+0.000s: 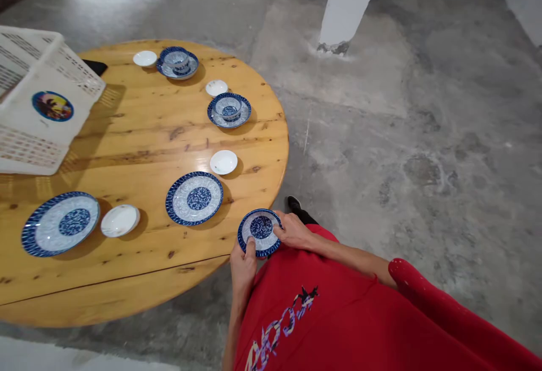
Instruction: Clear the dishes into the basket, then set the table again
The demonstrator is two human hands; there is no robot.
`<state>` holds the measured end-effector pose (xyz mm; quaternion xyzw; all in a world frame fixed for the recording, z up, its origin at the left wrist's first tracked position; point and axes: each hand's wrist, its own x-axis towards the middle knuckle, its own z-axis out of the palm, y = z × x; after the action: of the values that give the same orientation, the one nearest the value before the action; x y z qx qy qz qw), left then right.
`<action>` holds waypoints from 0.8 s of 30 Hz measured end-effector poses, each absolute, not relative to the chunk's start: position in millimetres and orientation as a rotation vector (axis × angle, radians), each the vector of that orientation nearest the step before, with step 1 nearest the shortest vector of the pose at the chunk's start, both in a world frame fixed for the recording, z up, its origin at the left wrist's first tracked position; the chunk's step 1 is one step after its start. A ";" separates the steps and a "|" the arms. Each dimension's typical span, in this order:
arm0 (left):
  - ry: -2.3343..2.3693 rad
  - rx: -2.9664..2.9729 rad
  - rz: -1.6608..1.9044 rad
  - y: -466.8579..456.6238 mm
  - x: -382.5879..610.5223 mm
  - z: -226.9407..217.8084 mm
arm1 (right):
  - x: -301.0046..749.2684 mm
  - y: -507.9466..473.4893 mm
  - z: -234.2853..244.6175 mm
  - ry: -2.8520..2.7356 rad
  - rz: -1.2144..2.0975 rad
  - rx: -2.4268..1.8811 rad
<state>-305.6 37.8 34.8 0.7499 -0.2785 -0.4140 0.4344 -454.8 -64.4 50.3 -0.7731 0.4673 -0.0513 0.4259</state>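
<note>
- Closest to the camera is a red shirt [339, 309], with both hands working right in front of it.
- Left hand [243, 266]: fingers clamped on the rim of a small blue-and-white bowl [261, 227], thumb over the inside. The fingers underneath are mostly hidden.
- Right hand [293, 230]: pinching the same bowl on the opposite side, so it's a proper two-hand hold.
- The bowl is just by the edge of the wooden counter [169, 258], close to the shirt, inside facing up. Can't tell if it touches the wood.
- Handling-wise, I'd guess glazed ceramic: stiff, fairly light, kinda slick, and likely to chip or break if dropped on that hard floor [402, 134]. Opposite sides of the rim, thumbs inside and fingers below, looks like the safe grip to me.
- A bit further in, a blue-rimmed plate [194, 198] sits flat with a white dish [223, 162] just beside it. Another plate [61, 224] and dish [120, 221] are off to the left.
- Beyond those, two sets with a bowl on a plate, one nearer [229, 110], one farther [178, 63], each with a small white dish next to it.
- White plastic basket [51, 77] on the left, pillar [349, 4] way back.
</note>
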 end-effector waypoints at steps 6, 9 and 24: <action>-0.716 1.873 -1.119 -8.6 -330.9 45.7 | -484.6 -101.4 45.4 1.169 -0.231 -1.883; -0.773 1.877 -1.110 -49.9 -361.8 46.3 | -518.3 -135.2 43.2 1.212 -0.274 -1.871; -0.890 1.891 -1.089 -222.8 -526.4 66.2 | -684.2 -311.8 40.3 1.180 -0.295 -1.699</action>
<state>-526.4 -222.8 66.2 0.7414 -0.3490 -0.4270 0.3824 -684.2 -311.8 40.3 -0.7033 0.4883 -0.1220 0.5021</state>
